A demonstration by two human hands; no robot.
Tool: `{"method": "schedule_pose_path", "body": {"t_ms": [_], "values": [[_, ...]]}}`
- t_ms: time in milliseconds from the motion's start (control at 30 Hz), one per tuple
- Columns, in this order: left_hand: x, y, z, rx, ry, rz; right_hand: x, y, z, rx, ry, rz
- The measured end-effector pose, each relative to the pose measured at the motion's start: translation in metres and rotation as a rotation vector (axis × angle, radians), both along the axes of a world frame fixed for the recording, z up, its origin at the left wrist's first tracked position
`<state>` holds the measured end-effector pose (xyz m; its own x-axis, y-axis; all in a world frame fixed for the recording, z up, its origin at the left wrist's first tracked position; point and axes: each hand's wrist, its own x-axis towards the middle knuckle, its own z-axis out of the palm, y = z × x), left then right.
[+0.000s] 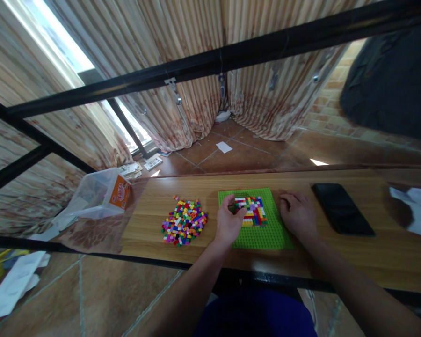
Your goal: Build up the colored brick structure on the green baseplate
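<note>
A green baseplate [263, 236] lies on the wooden table [337, 262], with a patch of coloured small bricks [253, 209] built on its far half. My left hand [228, 221] rests on the plate's left side, fingers curled in a pinch at the left edge of the built patch; what it pinches is too small to name. My right hand [297, 214] lies flat on the table at the plate's right edge, fingers loosely stretched, holding nothing. A heap of loose coloured bricks [184, 221] sits to the left of the plate.
A black phone [342, 208] lies to the right of my right hand. A clear plastic bag with an orange label [101, 194] sits at the table's left end. White cloth or paper [416, 208] is at the far right. Black frame bars [210, 63] cross overhead.
</note>
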<state>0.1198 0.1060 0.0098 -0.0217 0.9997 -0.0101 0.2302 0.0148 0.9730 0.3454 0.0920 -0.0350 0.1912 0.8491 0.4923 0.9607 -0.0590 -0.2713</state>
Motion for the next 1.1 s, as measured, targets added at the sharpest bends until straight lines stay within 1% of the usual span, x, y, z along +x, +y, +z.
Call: {"method": "schedule_pose_path", "body": {"t_ms": [133,233,333,433,533,633,767,833,900,1033,1100], "values": [[-0.014,-0.017,-0.001,0.017,0.034,-0.06,0.001,0.0,-0.001,-0.002,-0.009,0.002],[-0.013,-0.033,-0.001,0.039,0.09,-0.131,0.002,0.0,-0.001,0.003,-0.016,0.005],[-0.01,-0.042,-0.004,0.121,0.178,-0.18,0.002,0.0,0.0,0.005,-0.027,0.013],[-0.013,-0.04,-0.009,0.165,0.248,-0.199,0.002,-0.001,0.001,-0.006,-0.033,0.001],[-0.02,-0.034,-0.011,0.204,0.285,-0.247,0.002,-0.001,0.001,-0.004,-0.032,0.006],[-0.027,-0.03,-0.01,0.225,0.308,-0.295,0.002,-0.001,0.0,0.007,-0.016,0.017],[-0.032,-0.034,-0.004,0.243,0.341,-0.323,0.003,-0.001,-0.001,0.013,-0.003,0.014],[-0.037,-0.038,0.0,0.278,0.381,-0.295,0.003,-0.001,-0.002,0.019,-0.005,0.017],[-0.048,-0.039,0.005,0.308,0.455,-0.224,0.004,-0.001,-0.002,0.022,-0.01,0.017],[-0.081,-0.032,0.013,0.335,0.65,-0.059,0.003,-0.002,-0.001,0.018,-0.013,0.012],[-0.097,-0.025,0.015,0.326,0.763,-0.016,0.002,-0.002,0.0,0.014,-0.014,0.001]]}}
